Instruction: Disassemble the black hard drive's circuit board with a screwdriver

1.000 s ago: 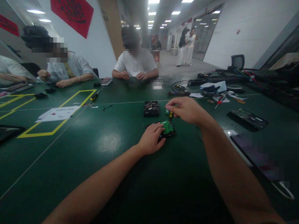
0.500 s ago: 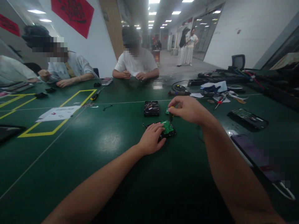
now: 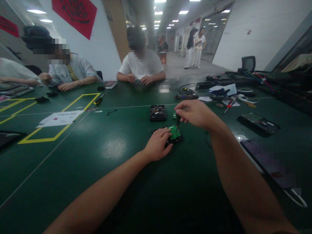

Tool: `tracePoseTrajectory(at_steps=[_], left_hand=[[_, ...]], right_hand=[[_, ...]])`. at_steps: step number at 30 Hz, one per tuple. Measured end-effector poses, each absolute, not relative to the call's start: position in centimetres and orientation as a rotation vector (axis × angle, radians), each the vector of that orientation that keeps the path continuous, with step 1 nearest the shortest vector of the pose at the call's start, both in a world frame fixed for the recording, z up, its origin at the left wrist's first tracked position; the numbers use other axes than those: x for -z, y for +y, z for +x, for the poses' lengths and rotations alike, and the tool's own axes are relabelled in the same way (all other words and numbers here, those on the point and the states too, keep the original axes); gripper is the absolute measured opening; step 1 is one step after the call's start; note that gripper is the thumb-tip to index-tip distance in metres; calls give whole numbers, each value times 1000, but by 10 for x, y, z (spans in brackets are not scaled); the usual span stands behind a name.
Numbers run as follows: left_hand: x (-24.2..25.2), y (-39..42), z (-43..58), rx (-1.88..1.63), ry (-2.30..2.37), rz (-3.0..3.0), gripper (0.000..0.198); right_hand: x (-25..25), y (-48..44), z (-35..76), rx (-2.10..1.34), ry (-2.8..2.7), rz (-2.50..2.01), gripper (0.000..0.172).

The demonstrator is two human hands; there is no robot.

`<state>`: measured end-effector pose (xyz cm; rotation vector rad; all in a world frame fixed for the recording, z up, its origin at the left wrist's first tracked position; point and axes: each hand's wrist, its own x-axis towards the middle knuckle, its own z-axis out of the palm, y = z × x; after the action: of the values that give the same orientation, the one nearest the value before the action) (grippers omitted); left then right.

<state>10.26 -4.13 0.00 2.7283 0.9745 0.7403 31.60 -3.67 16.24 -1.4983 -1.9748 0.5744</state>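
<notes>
My left hand (image 3: 158,143) lies over the left part of a black hard drive (image 3: 179,139), its fingers across the top and its thumb by the near edge, holding it on the table. A green circuit board (image 3: 174,132) shows on the drive's upper side. Above the drive's far right part, my right hand (image 3: 192,113) pinches a dark-handled screwdriver (image 3: 178,120), held roughly upright. Its tip is too small to make out. Just beyond stands another black hard drive (image 3: 157,113). A small green board (image 3: 174,115) is partly hidden behind the right hand.
On the right lie another hard drive (image 3: 258,124), a phone (image 3: 265,162) and a red screwdriver (image 3: 229,105). Cables and a dark tool (image 3: 186,97) are further back. A yellow-black screwdriver (image 3: 98,100) and paper (image 3: 59,118) lie left. Co-workers sit across the table.
The screwdriver handle sits a little differently in my right hand, with its yellow end now hidden by the fingers. My left hand and the drive stay in place.
</notes>
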Motion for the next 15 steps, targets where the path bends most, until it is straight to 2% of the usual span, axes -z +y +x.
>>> tracePoseTrajectory(at_steps=[5, 15], left_hand=[[0, -41, 103, -733, 982, 2733, 45], [-2, -42, 103, -746, 982, 2723, 44]], right_hand=[[-162, -36, 316, -651, -2002, -1412, 22], [-164, -36, 318, -501, -2021, -1484, 23]])
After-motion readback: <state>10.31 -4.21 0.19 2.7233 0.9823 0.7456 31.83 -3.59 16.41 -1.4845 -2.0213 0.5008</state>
